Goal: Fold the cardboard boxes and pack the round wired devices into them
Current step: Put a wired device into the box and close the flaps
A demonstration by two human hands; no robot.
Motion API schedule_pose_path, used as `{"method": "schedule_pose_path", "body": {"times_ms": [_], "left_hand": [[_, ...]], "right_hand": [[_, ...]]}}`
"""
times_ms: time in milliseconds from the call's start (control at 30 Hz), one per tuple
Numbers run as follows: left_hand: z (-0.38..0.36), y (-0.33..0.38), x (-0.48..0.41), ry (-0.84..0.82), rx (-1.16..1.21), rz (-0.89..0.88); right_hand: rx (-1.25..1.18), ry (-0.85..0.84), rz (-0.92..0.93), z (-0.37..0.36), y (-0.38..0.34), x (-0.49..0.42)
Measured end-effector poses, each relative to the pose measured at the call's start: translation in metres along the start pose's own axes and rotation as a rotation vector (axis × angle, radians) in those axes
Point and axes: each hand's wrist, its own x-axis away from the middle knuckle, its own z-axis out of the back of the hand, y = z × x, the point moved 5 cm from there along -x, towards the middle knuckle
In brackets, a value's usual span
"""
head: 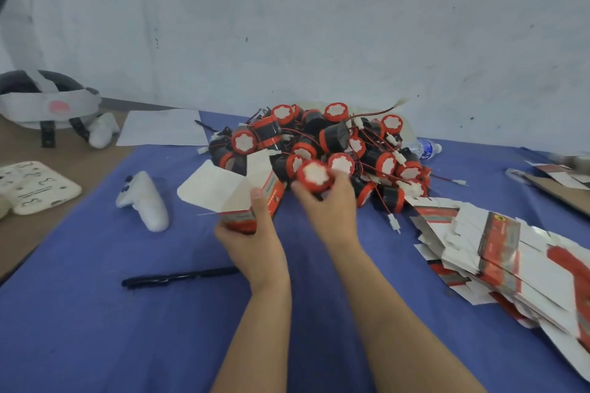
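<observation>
Item: folded box (236, 196), flaps open, gripped low by the left hand (252, 233). Right hand (329, 210) curled round one round wired device (316, 175), just right of the box mouth; pile (351, 143) beyond both hands. Advised: tilt mouth toward device, feed wire inside, then close flaps

Saw blue cloth (95, 329); black round wired devices (319, 143) rimmed red, faced white; cardboard boxes (498, 242) printed red, grey, white; white controller (143, 201); black pen (178, 276).
</observation>
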Motion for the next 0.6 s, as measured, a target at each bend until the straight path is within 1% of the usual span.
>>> {"method": "schedule_pose_path", "body": {"times_ms": [33,67,100,167,200,267,300,333,400,433,533,600], "left_hand": [[0.0,-0.002,0.0,0.001,0.005,0.012],[-0.001,-0.004,0.0,-0.006,0.006,0.019],[-0.002,-0.005,0.0,-0.028,-0.008,0.016],[-0.009,-0.009,0.004,-0.137,-0.112,-0.012],[-0.014,-0.011,0.007,-0.226,-0.19,-0.027],[-0.024,-0.016,0.019,-0.445,-0.324,-0.068],[-0.029,-0.018,0.026,-0.551,-0.386,-0.098],[-0.033,-0.022,0.032,-0.647,-0.457,-0.126],[-0.036,-0.028,0.042,-0.805,-0.638,-0.168],[-0.036,-0.031,0.044,-0.849,-0.74,-0.199],[-0.037,-0.033,0.043,-0.88,-1.04,-0.341],[-0.038,-0.031,0.042,-0.894,-1.159,-0.398]], "right_hand": [[-0.257,0.055,-0.039,0.017,-0.012,0.001],[-0.437,0.115,-0.061,0.035,-0.023,0.0],[-0.561,0.158,-0.054,0.053,-0.034,-0.001],[-0.708,0.229,0.039,0.088,-0.055,-0.001],[-0.709,0.291,0.103,0.104,-0.064,0.003],[-0.547,0.448,0.222,0.127,-0.074,0.017],[-0.447,0.5,0.26,0.132,-0.075,0.024],[-0.363,0.507,0.269,0.131,-0.071,0.03],[-0.223,0.418,0.202,0.118,-0.051,0.036],[-0.15,0.357,0.159,0.108,-0.038,0.038],[0.075,0.175,0.096,0.08,-0.004,0.044],[0.292,0.028,0.07,0.061,0.011,0.046]]}}
